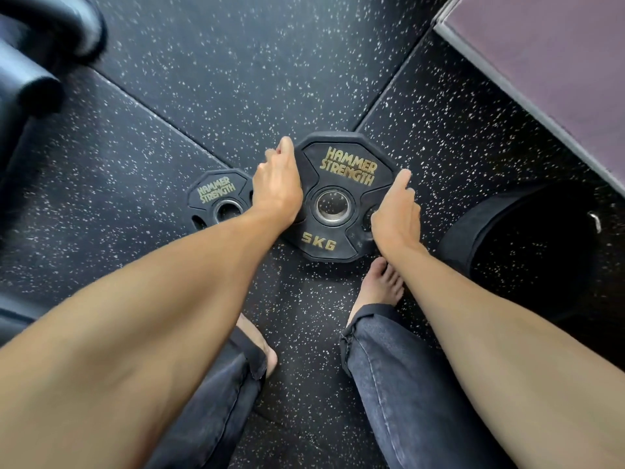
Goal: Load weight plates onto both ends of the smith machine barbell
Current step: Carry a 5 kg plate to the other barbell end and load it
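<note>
The left hand and right hand bracket opposite edges of the black rubber 5 kg plate on the speckled floor, probably to share its weight. Fingers curl over the rim, pressed together, tips hidden. A smaller matching plate waits just beside.

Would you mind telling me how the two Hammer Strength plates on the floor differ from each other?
The 5 KG plate is clearly larger than the smaller plate to its left. The left hand and right hand rest on opposite edges of the 5 KG plate; no hand grips the smaller plate, though the left forearm crosses over it. The 5 KG marking is readable; the smaller plate's weight marking is hidden. Both are black with gold lettering and lie flat.
</note>
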### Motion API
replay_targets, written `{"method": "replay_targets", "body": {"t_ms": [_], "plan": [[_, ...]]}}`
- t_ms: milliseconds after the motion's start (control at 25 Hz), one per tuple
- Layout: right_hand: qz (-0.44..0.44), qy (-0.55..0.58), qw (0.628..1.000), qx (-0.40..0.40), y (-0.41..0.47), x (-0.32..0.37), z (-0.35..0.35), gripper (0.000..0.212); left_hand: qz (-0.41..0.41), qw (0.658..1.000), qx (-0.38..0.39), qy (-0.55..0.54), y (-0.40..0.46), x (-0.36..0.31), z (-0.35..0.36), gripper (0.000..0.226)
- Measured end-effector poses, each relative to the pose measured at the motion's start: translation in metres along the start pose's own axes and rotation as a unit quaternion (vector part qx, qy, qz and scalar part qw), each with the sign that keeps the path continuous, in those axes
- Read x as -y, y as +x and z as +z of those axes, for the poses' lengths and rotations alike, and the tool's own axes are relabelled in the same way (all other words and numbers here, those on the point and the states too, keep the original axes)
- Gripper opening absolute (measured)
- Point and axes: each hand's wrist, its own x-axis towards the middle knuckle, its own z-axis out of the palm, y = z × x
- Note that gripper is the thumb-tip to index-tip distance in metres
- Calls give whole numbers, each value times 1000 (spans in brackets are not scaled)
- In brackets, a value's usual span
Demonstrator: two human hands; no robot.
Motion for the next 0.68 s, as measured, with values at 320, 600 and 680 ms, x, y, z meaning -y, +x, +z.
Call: {"method": "replay_targets", "body": {"t_ms": [320, 600, 680], "plan": [[-111, 1, 992, -59, -72, 97, -177, 55, -19, 993, -116, -24, -60, -20, -200, 35], [-271, 57, 954, -118, -158, 181, -353, 56, -21, 975, -218, -30, -134, -27, -402, 53], [-308, 67, 939, -140, -189, 204, -403, 64, -14, 967, -252, -41, -159, -31, -461, 53]]}}
